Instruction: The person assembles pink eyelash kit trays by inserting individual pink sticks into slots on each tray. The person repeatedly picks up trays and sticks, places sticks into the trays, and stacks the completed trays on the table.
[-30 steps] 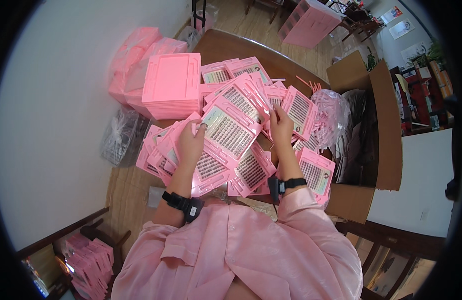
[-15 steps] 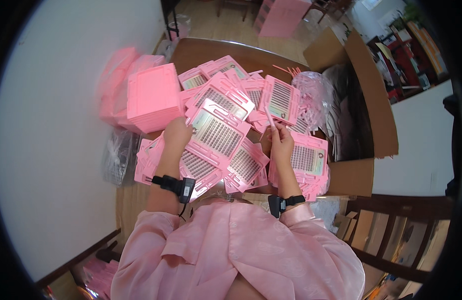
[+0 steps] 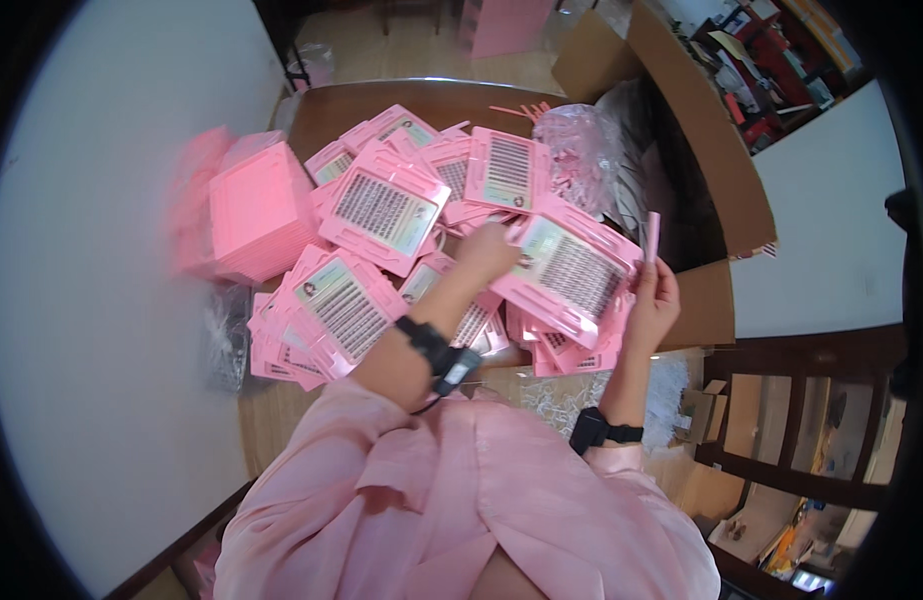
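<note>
My left hand (image 3: 489,252) grips the left edge of a pink false-eyelash tray (image 3: 578,278), which shows rows of dark lash clusters and a pale greenish card. That tray is tilted over a stack of similar pink trays (image 3: 548,357) at the right of the table. Pinched upright in the fingers of my right hand (image 3: 655,305) is a slim pink stick (image 3: 652,236), close beside the tray's right end. More filled lash trays (image 3: 383,210) lie in an overlapping heap to the left, one of them (image 3: 346,308) near my left forearm.
A tall stack of pink trays (image 3: 261,215) stands at the left by the wall. Behind my right hand is an open cardboard box (image 3: 716,160). A clear bag of pink pieces (image 3: 581,150) rests beside it on the brown table (image 3: 326,115). Wrapped black items (image 3: 228,335) sit lower left.
Both hands have moved right. My left hand has carried a lash tray from the middle heap over to the right-hand stack. The pink stick stays in my right hand, and the view has shifted.
</note>
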Available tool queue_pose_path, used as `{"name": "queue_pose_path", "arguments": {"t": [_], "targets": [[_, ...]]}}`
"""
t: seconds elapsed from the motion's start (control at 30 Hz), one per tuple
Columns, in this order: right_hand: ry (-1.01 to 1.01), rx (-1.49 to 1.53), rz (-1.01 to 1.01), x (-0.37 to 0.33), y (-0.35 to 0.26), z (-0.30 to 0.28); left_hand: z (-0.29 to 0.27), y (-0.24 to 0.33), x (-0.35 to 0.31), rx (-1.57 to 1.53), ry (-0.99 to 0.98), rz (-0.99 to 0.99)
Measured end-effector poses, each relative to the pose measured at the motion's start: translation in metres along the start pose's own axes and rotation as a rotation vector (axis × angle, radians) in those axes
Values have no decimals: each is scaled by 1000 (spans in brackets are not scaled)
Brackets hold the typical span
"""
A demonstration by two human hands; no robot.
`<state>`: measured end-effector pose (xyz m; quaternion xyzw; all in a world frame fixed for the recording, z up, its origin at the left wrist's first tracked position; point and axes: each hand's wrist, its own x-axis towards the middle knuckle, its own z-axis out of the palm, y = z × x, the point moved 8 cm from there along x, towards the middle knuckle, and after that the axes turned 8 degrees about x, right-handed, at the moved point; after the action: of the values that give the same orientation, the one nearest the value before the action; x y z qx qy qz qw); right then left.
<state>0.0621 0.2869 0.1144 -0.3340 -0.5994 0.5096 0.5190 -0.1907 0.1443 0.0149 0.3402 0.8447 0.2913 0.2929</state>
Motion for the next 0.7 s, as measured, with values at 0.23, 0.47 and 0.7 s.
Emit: {"name": "queue_pose_path", "arguments": {"t": [0.23,0.47,0.7], "targets": [[-215,9,172,-30,22,39,20,-8,-17,45,71,-17],[-873,-324,86,-157,63,190,-128,-188,-133,170,513,-314],[-1055,-484,-261,-239,91,294,-161,-285,-215,304,521,-599]]}}
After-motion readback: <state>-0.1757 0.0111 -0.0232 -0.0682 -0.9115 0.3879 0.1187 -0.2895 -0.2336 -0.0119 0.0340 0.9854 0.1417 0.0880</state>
